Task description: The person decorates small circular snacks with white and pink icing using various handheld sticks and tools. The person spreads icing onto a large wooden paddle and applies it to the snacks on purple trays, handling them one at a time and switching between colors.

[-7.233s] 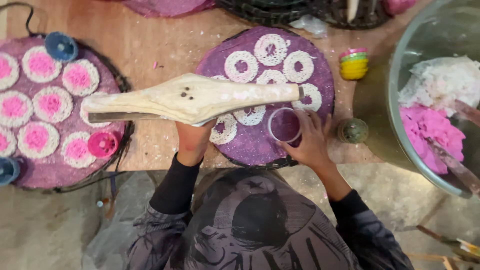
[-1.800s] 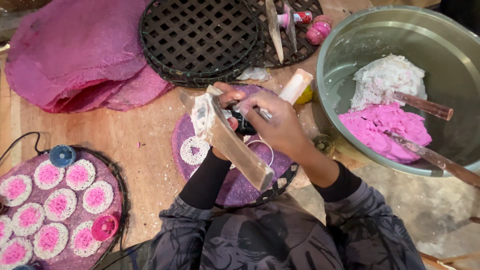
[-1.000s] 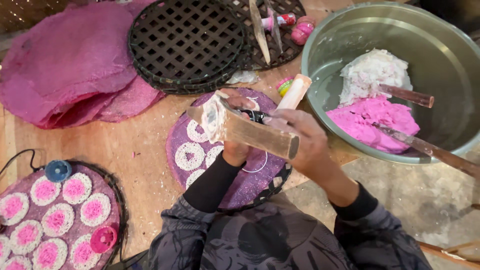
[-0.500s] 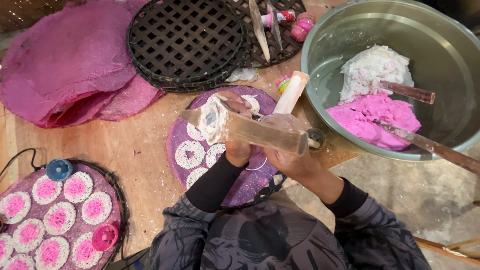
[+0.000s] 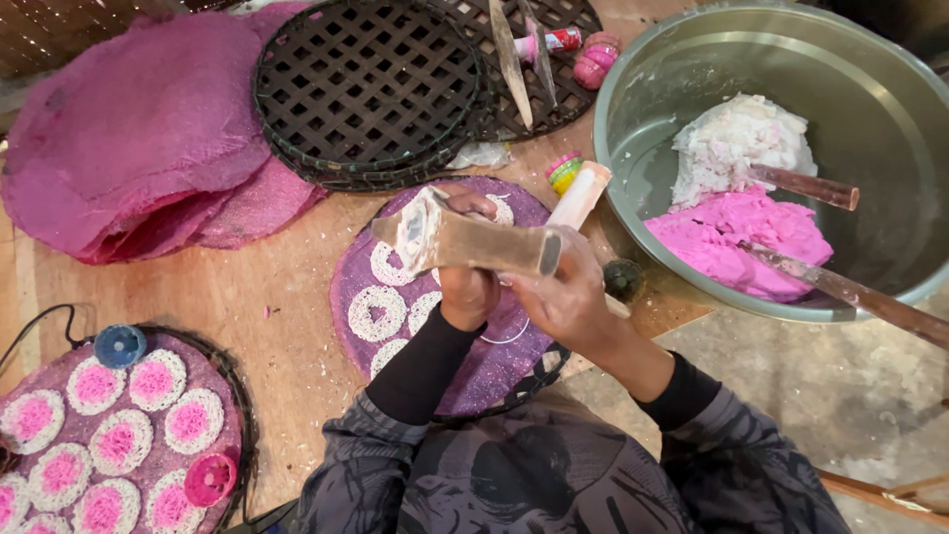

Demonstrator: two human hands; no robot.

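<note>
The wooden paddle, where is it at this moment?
In the head view the wooden paddle is near the middle, held by the left hand and the right hand above the purple mat, left of the metal bowl.

This looks like a small place where food is made by hand, like a home workshop. A low wooden table (image 5: 287,316) sits over a bare grey floor (image 5: 791,376). A big metal bowl (image 5: 633,109) holds white dough (image 5: 732,138) and pink dough (image 5: 732,237). Round black woven trays (image 5: 366,79) lie about. One tray (image 5: 237,396) is full of little white rings with pink middles (image 5: 129,435). Flat purple sheets (image 5: 129,129) are piled at one side
</note>
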